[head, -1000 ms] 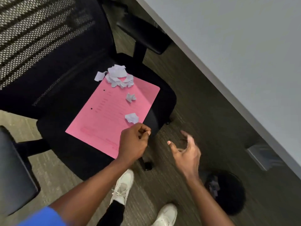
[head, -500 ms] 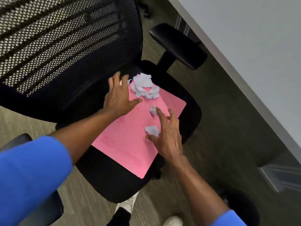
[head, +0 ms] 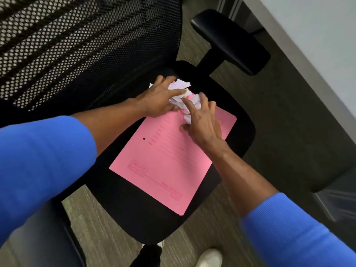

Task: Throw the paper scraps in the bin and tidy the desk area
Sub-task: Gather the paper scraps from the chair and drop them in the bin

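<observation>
White crumpled paper scraps point(head: 180, 86) lie bunched at the far end of a pink folder point(head: 165, 162) on the black chair seat point(head: 134, 214). My left hand point(head: 159, 100) curls around the pile from the left, thumb across the top of it. From the right, my right hand point(head: 202, 122) rests flat on the folder with fingers spread, its fingertips pressing into the pile and one small scrap point(head: 187, 118) showing under them. Part of the pile is hidden by both hands. The bin is out of view.
The chair's mesh back point(head: 77, 45) rises at left and its armrest point(head: 231, 41) sticks out at upper right. A grey desk edge point(head: 308, 35) runs along the right. Another chair point(head: 44, 239) is at lower left. My white shoe point(head: 210, 257) stands on the carpet.
Both hands moved up the folder. The two loose scraps from the middle of the folder are now pushed against the main pile, and my left hand closed around it.
</observation>
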Demonstrator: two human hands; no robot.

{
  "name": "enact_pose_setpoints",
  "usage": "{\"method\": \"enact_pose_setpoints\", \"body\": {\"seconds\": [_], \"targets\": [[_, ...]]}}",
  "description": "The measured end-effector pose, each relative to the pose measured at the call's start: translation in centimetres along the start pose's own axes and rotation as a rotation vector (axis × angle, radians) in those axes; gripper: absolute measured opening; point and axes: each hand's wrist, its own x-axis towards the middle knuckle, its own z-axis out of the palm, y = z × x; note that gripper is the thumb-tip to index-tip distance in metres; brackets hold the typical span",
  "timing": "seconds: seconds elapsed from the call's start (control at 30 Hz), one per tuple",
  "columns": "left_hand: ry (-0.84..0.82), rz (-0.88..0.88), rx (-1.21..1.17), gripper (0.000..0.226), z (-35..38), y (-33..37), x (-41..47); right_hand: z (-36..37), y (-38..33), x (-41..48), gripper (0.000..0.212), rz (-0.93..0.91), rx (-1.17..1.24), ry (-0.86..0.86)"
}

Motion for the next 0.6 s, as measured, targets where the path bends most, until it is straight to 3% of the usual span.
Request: {"method": "enact_pose_setpoints", "body": {"seconds": [0.37,0.6], "targets": [[0.232,-0.175,-0.248,0.035,0.1,-1.0,-1.1,0.3,-0.4,0.1,0.025,-0.061,-0.038,0.083],[0.413,-0.254,-0.273,0.03,0.2,-0.7,-2.6,1.5,-0.1,-1.9,0.024,-0.036,0.04,0.165]]}}
